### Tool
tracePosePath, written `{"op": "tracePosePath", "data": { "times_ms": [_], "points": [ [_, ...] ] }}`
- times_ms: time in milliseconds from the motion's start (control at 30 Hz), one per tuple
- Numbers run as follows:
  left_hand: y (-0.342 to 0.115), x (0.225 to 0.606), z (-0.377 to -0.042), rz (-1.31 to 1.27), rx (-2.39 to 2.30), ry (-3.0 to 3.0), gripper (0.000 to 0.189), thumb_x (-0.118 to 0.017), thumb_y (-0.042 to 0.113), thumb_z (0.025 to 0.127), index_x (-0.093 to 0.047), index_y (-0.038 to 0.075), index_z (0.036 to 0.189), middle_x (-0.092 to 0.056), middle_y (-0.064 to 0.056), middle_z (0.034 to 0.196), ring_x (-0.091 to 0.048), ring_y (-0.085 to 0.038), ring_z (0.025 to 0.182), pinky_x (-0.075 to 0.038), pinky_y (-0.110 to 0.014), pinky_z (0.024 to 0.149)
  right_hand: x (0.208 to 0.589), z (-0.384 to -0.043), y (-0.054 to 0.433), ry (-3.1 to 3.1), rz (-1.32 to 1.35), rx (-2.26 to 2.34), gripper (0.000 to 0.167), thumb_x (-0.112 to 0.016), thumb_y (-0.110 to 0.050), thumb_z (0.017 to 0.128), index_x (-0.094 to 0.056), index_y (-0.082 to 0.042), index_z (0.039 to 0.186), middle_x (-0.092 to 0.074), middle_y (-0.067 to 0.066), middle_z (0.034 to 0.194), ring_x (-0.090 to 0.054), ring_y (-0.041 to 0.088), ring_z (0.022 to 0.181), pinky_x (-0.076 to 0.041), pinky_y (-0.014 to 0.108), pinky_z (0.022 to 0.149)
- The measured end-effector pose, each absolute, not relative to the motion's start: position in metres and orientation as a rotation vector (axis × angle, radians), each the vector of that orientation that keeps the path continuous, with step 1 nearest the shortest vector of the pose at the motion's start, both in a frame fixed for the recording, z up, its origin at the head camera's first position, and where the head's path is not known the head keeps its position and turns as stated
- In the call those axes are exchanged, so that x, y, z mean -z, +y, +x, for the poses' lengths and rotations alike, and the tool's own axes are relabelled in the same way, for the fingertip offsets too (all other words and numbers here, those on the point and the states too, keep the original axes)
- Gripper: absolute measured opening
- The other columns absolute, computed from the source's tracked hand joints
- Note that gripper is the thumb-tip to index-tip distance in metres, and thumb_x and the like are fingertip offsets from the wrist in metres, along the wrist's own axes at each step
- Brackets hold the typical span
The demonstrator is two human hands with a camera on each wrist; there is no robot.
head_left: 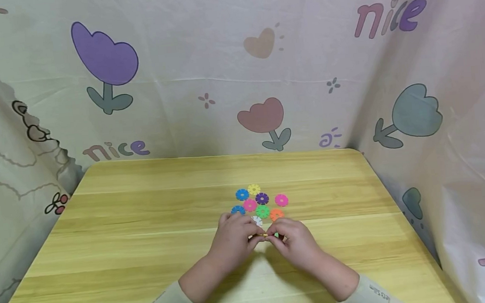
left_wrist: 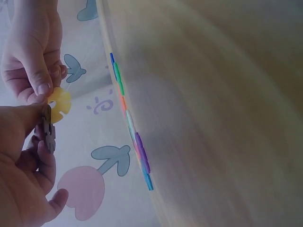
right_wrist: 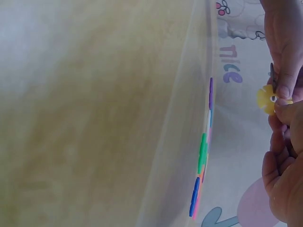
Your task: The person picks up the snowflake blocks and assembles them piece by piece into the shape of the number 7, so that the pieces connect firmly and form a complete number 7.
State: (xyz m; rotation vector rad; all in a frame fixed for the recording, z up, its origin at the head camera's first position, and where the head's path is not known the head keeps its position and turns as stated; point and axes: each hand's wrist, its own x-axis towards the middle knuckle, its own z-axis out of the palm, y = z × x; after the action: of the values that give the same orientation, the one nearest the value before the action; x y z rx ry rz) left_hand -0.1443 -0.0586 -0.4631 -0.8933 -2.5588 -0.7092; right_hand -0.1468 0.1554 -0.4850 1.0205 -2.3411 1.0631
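Over the table, my left hand (head_left: 234, 236) and right hand (head_left: 297, 243) meet fingertip to fingertip. A yellow notched disc (left_wrist: 61, 105) is pinched between the thumb and fingers of the right hand. The left hand pinches a dark notched disc (left_wrist: 49, 130), seen almost edge-on in the left wrist view. Both discs meet at an angle; whether their slots are joined cannot be told. Fingers hide much of both. Just beyond the hands lie a white disc (head_left: 257, 221), a green disc (head_left: 262, 211) and an orange disc (head_left: 276, 214).
Farther back on the wooden table (head_left: 144, 218) lie more flat discs, among them a purple disc (head_left: 262, 198), a yellow disc (head_left: 254, 189), a blue disc (head_left: 242, 195) and a pink disc (head_left: 281, 200). A printed curtain (head_left: 172, 47) hangs behind the table and along its sides.
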Motion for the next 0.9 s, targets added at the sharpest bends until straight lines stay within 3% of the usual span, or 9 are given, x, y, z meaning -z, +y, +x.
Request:
{"op": "tracePosePath", "data": {
  "times_ms": [200, 533, 733, 900],
  "points": [
    [-0.059, 0.464, -0.146, -0.890, 0.708, -2.563, 0.007, -0.089, 0.029, 0.086, -0.084, 0.024, 0.088, -0.071, 0.013, 0.085, -0.060, -0.011, 0.083, -0.043, -0.050, 0.089, 0.484, -0.147, 0.155, -2.369, 1.017, -1.069, 0.016, -0.084, 0.003, 0.086, -0.075, -0.010, 0.089, -0.074, -0.002, 0.090, -0.061, 0.004, 0.073, -0.053, 0.017, 0.063],
    [-0.067, 0.461, -0.149, -0.829, 0.709, -2.602, 0.006, -0.088, 0.027, 0.088, -0.083, 0.025, 0.089, -0.073, 0.013, 0.089, -0.065, -0.013, 0.090, -0.044, -0.051, 0.095, 0.482, -0.152, 0.167, -2.394, 0.937, -0.946, 0.023, -0.093, -0.002, 0.076, -0.075, -0.003, 0.091, -0.075, 0.003, 0.092, -0.067, 0.019, 0.072, -0.059, 0.030, 0.064],
    [-0.070, 0.462, -0.150, -0.831, 0.682, -2.638, 0.005, -0.088, 0.027, 0.088, -0.083, 0.026, 0.089, -0.069, 0.014, 0.086, -0.062, -0.012, 0.087, -0.044, -0.050, 0.095, 0.482, -0.161, 0.180, -2.491, 0.848, -0.684, 0.024, -0.094, -0.008, 0.077, -0.076, -0.004, 0.093, -0.075, 0.004, 0.094, -0.072, 0.022, 0.085, -0.062, 0.037, 0.077],
    [-0.070, 0.465, -0.150, -0.844, 0.657, -2.656, 0.004, -0.087, 0.026, 0.089, -0.083, 0.027, 0.089, -0.069, 0.014, 0.086, -0.062, -0.011, 0.086, -0.043, -0.049, 0.094, 0.481, -0.164, 0.189, -2.693, 0.693, -0.551, 0.029, -0.091, -0.017, 0.084, -0.077, -0.003, 0.106, -0.075, 0.007, 0.103, -0.072, 0.027, 0.097, -0.060, 0.045, 0.087]
  ]
}}
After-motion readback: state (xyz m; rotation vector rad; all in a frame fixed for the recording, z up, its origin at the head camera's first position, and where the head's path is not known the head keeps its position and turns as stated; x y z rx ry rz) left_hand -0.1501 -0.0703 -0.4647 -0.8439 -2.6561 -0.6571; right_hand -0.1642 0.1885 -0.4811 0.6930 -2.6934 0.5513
